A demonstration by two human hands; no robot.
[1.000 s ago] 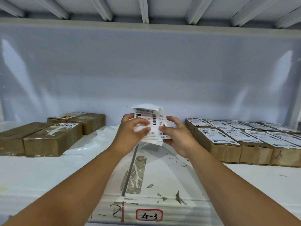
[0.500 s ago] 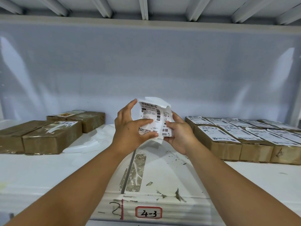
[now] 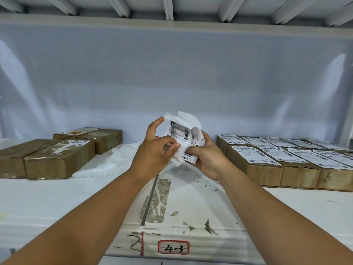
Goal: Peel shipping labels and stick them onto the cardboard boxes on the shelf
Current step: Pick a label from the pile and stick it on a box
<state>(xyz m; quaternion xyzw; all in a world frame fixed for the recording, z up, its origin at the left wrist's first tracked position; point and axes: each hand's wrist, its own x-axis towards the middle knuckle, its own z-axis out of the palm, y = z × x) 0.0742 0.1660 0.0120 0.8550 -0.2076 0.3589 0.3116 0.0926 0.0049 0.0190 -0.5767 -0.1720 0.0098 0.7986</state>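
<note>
Before us the white shelf [image 3: 57,197] carries labelled cardboard boxes [image 3: 267,169] at three o'clock and barer cardboard boxes [image 3: 57,161] at nine o'clock. At centre, raised off the shelf, our left hand [image 3: 152,155] pinches the stack of shipping labels [image 3: 183,136] between thumb and curled fingers; our right hand [image 3: 208,157] grips its four o'clock corner.
</note>
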